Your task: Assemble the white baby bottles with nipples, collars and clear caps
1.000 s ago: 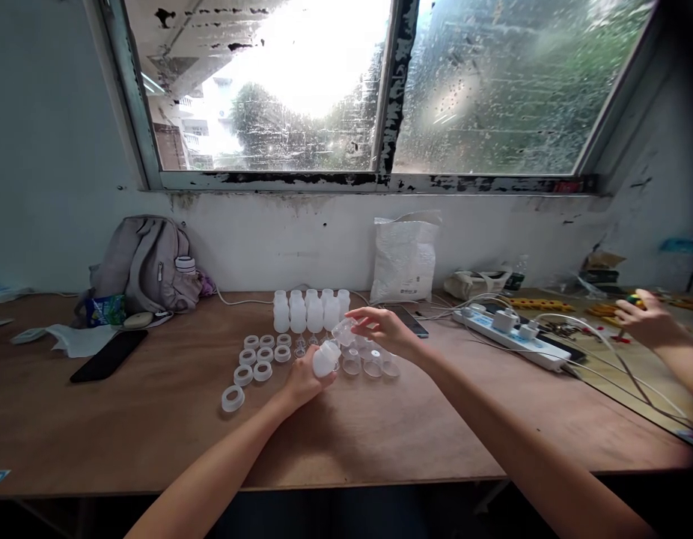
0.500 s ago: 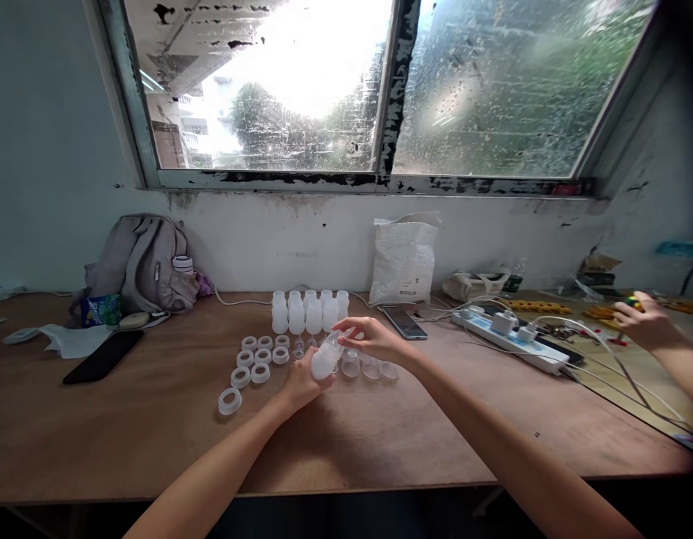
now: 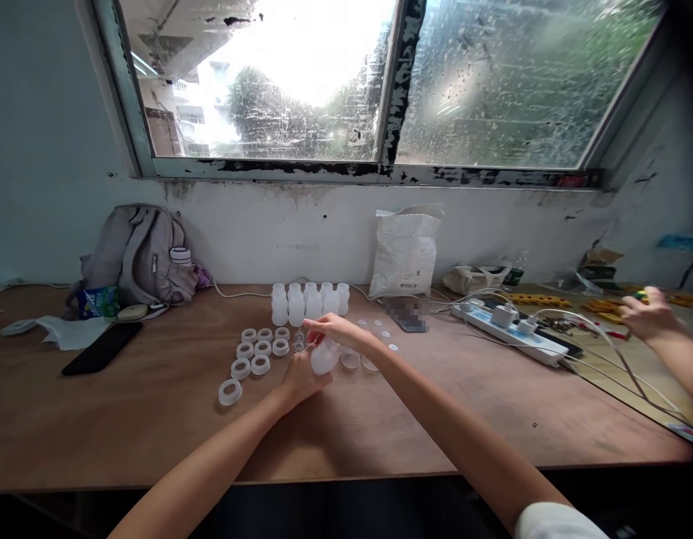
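Observation:
My left hand (image 3: 304,376) is wrapped round a frosted white bottle (image 3: 322,358), which tilts over the table's middle. Just beyond it, my right hand (image 3: 336,333) reaches left across the bottle's top, fingers near the clear funnel-like pieces (image 3: 299,340); what its fingertips hold, if anything, is hidden. Several translucent rings (image 3: 260,364) lie in rows to the left. Behind the hands stand rows of white bottles (image 3: 296,305). Clear round caps (image 3: 349,360) and small white discs (image 3: 393,347) lie to the right.
A black phone (image 3: 102,349) and a grey backpack (image 3: 136,254) are at left. A white bag (image 3: 407,251), a blurred phone (image 3: 409,314) and a power strip (image 3: 515,335) with cables stand right. Another person's hand (image 3: 652,314) shows at far right.
My right hand has moved left, from the top of the held bottle towards the clear pieces. My left hand keeps its hold. The view has shifted slightly, and a pale sleeve now shows at lower right.

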Action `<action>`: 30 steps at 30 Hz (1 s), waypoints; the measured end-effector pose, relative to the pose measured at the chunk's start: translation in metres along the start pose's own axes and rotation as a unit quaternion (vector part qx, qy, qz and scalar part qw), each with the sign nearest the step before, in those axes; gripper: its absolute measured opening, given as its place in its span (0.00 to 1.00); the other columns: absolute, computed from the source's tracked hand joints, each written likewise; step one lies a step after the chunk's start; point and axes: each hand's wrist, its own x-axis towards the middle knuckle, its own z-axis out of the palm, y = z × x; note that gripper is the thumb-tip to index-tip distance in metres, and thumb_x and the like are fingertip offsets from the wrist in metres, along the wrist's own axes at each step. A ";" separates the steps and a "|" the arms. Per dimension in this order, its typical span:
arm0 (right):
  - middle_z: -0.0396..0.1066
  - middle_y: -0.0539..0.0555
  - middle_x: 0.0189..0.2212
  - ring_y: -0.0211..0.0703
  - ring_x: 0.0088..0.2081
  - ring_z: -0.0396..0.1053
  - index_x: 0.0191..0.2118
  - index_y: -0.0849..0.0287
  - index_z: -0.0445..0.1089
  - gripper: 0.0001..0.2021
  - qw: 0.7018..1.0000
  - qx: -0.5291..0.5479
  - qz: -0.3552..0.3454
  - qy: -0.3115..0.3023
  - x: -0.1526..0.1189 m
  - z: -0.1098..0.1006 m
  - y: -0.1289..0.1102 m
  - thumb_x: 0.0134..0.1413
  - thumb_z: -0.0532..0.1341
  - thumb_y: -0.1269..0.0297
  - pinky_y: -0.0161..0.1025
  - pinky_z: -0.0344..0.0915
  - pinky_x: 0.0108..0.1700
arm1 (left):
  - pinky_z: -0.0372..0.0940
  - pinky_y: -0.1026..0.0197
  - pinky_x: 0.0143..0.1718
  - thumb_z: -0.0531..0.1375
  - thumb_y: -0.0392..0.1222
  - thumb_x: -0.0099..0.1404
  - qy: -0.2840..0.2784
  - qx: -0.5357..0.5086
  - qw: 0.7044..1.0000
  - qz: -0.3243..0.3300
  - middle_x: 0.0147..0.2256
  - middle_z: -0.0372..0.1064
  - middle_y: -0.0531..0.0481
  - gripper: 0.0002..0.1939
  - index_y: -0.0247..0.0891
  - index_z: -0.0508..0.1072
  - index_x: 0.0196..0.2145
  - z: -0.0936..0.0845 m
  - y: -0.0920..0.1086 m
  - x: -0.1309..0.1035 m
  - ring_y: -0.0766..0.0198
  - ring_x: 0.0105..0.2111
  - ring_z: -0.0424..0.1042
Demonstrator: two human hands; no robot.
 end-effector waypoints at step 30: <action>0.69 0.57 0.32 0.44 0.36 0.67 0.35 0.61 0.65 0.17 0.886 0.187 -0.154 0.395 -0.035 -0.043 0.042 0.51 0.50 0.53 0.38 0.61 0.37 | 0.63 0.62 0.35 0.54 0.50 0.57 0.063 -0.151 0.986 -0.045 0.37 0.68 0.46 0.20 0.38 0.59 0.45 -0.052 0.002 0.038 0.62 0.34 0.68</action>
